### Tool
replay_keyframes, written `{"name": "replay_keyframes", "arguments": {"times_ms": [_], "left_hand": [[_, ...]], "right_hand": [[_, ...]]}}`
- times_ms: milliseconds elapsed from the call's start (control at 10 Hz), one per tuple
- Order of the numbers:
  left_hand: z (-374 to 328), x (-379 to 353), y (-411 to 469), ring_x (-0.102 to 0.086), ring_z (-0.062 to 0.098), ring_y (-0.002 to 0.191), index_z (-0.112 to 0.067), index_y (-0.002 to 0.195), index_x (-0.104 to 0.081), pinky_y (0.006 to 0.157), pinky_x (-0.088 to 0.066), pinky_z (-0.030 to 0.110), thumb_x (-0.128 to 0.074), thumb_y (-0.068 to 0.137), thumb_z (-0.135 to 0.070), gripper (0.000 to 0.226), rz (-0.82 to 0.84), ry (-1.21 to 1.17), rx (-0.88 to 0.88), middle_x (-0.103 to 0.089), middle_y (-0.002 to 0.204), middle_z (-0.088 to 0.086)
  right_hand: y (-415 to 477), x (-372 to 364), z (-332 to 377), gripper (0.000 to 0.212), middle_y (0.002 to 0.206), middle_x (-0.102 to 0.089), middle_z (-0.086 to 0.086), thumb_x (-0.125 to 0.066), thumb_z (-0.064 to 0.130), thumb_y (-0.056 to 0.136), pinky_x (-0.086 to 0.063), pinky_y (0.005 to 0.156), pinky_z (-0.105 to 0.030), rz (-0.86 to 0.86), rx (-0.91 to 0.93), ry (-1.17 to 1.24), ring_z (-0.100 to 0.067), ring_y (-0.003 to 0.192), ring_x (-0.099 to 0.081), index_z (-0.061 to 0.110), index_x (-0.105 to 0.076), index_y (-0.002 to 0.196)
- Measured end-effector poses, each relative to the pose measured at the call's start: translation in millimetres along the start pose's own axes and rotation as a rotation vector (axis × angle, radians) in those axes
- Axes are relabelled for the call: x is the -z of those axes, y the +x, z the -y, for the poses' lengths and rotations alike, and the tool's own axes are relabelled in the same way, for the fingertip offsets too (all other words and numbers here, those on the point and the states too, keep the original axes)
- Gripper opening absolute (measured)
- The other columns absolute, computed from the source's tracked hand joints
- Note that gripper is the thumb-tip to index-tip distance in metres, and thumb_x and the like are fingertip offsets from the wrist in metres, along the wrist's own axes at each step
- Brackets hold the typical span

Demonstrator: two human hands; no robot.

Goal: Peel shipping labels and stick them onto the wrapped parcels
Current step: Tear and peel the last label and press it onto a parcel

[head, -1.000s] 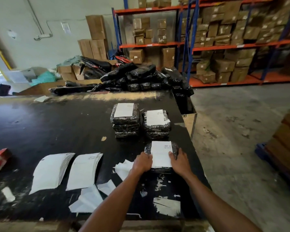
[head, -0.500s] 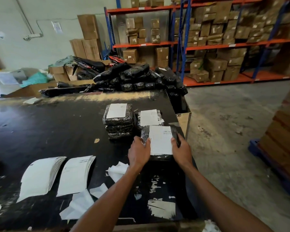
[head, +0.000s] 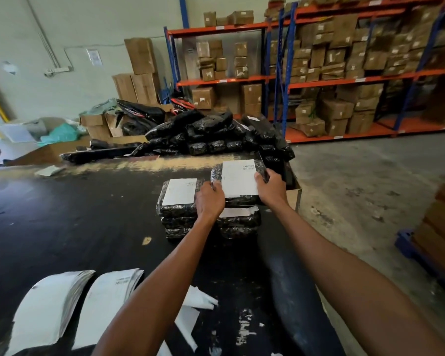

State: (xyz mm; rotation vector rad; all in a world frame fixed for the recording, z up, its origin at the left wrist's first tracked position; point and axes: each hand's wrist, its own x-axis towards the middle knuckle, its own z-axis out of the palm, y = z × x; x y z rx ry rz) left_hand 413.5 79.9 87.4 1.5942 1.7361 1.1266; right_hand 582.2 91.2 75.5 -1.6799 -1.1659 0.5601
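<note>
A black wrapped parcel with a white label point(head: 239, 179) is held just above the right stack of labelled parcels point(head: 238, 222). My left hand point(head: 210, 199) grips its left edge and my right hand point(head: 270, 187) grips its right edge. Beside it stands the left stack of labelled parcels point(head: 180, 204), its top label showing. Two fanned piles of shipping labels point(head: 49, 309) point(head: 108, 301) lie at the near left of the black table point(head: 75, 227). Torn backing papers point(head: 193, 309) lie between the piles and my left forearm.
A heap of unlabelled black parcels point(head: 211, 134) sits at the table's far edge. An open cardboard box point(head: 293, 199) stands off the table's right side. Shelving with cartons point(head: 344, 73) fills the back right. A wooden pallet load point(head: 442, 227) is at the right.
Both hands lifted the labelled parcel from the near table and carried it forward to just above the right stack.
</note>
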Motion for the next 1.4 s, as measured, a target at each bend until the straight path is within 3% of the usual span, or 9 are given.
{"name": "replay_keyframes", "arguments": {"times_ms": [200,300,400,500,800,1000,1200,1300,1400], "left_hand": [[13,-13,25,-0.050,0.025,0.091,0.002,0.123,-0.053,0.078,-0.038,0.035,-0.035,0.107,-0.025,0.036,0.089,0.071,0.075,-0.062,0.118,0.020],[29,-25,36,-0.057,0.032,0.102,0.003,0.123,-0.054,0.081,-0.040,0.035,-0.035,0.106,-0.027,0.039,0.159,0.079,0.111,-0.062,0.125,0.022],[41,-41,31,-0.047,0.039,0.132,0.008,0.145,-0.035,0.106,-0.039,0.044,-0.035,0.107,-0.025,0.050,0.189,0.133,0.057,-0.044,0.146,0.029],[47,-50,29,-0.034,0.041,0.142,0.006,0.156,-0.013,0.115,-0.032,0.045,-0.030,0.109,-0.028,0.061,0.169,0.192,0.041,-0.025,0.158,0.028],[33,-39,45,-0.048,0.041,0.132,0.005,0.149,-0.027,0.105,-0.042,0.047,-0.038,0.108,-0.027,0.054,0.294,0.336,0.116,-0.043,0.148,0.027],[2,0,45,-0.070,0.045,0.092,0.009,0.135,-0.046,0.073,-0.063,0.052,-0.043,0.095,0.000,0.041,0.511,0.406,0.162,-0.054,0.136,0.027],[-1,11,6,-0.065,0.034,0.111,-0.001,0.122,-0.063,0.094,-0.055,0.044,-0.052,0.093,-0.012,0.032,0.359,0.596,-0.188,-0.065,0.127,0.017],[6,13,-17,-0.064,0.031,0.117,-0.009,0.126,-0.066,0.099,-0.053,0.048,-0.053,0.092,-0.010,0.036,0.309,0.501,-0.320,-0.062,0.136,0.009],[22,17,-48,-0.066,0.030,0.110,-0.013,0.117,-0.069,0.090,-0.056,0.046,-0.050,0.090,-0.011,0.033,0.283,0.446,-0.452,-0.068,0.124,0.006]], "right_hand": [[24,-34,-16,0.060,0.148,-0.053,-0.010,-0.053,0.047,0.098,-0.038,0.115,-0.044,0.053,-0.086,0.007,-0.032,0.139,-0.046,0.015,-0.048,0.148],[29,-48,-32,0.059,0.152,-0.049,-0.011,-0.052,0.042,0.101,-0.035,0.117,-0.044,0.085,-0.144,-0.007,-0.032,0.142,-0.042,0.014,-0.043,0.152],[23,-57,-47,0.059,0.158,-0.040,-0.014,-0.042,0.043,0.105,-0.030,0.117,-0.048,0.110,-0.151,-0.063,-0.036,0.145,-0.035,0.021,-0.030,0.158],[26,-63,-51,0.060,0.161,-0.033,-0.013,-0.039,0.046,0.105,-0.026,0.118,-0.050,0.124,-0.128,-0.071,-0.035,0.148,-0.030,0.023,-0.026,0.159],[32,-41,-51,0.071,0.167,-0.021,-0.010,-0.026,0.060,0.104,-0.020,0.122,-0.049,0.360,-0.100,-0.212,-0.034,0.152,-0.022,0.026,-0.006,0.162],[17,-14,-49,0.079,0.169,-0.014,-0.005,-0.021,0.069,0.100,-0.016,0.124,-0.052,0.453,-0.047,-0.347,-0.031,0.154,-0.018,0.023,-0.008,0.162],[-15,4,-48,0.079,0.167,-0.019,-0.008,-0.019,0.067,0.101,-0.017,0.122,-0.056,0.406,0.060,-0.414,-0.028,0.154,-0.021,0.017,-0.015,0.161],[-33,15,-44,0.074,0.167,-0.021,-0.007,-0.021,0.062,0.103,-0.013,0.123,-0.055,0.412,0.123,-0.455,-0.026,0.154,-0.018,0.016,-0.018,0.161],[-63,31,-42,0.069,0.167,-0.020,-0.006,-0.024,0.056,0.105,-0.011,0.125,-0.049,0.411,0.197,-0.444,-0.024,0.155,-0.014,0.015,-0.022,0.160]]}}
